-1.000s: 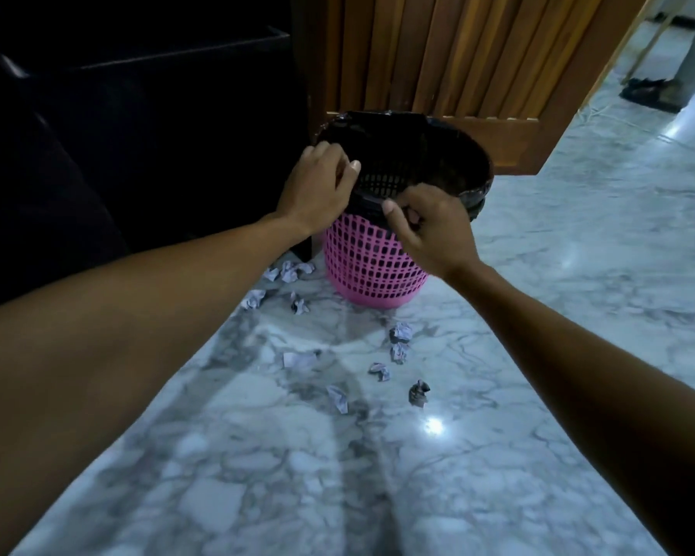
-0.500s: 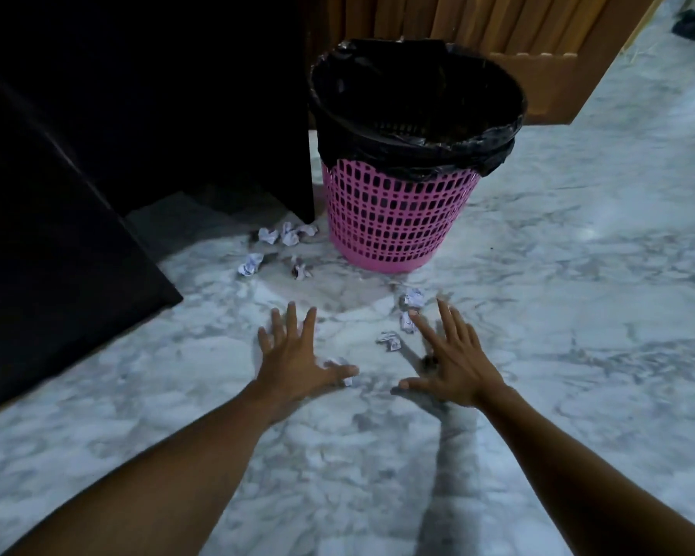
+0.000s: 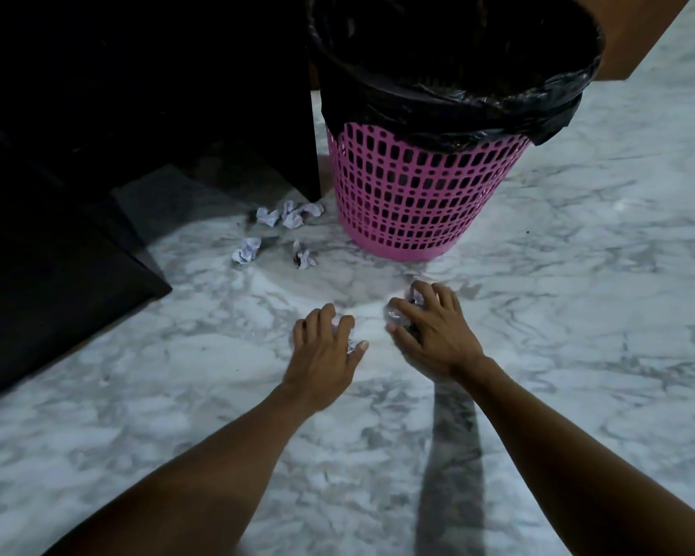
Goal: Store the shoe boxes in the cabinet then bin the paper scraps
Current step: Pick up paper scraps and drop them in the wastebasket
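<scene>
Both hands gathering paper scraps on a marble floor

The left hand (image 3: 325,357) and right hand (image 3: 432,329) curl over crumpled scraps at frame centre; more paper scraps (image 3: 278,234) lie left of the pink bin (image 3: 414,194) with its black liner (image 3: 438,90), beside a dark cabinet (image 3: 137,114) at upper left.

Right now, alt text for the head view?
Both hands, left hand and right hand, curl over crumpled paper scraps on a marble floor. Ahead stands a pink mesh bin with a black liner; four more loose scraps lie to its left by dark furniture.
</scene>
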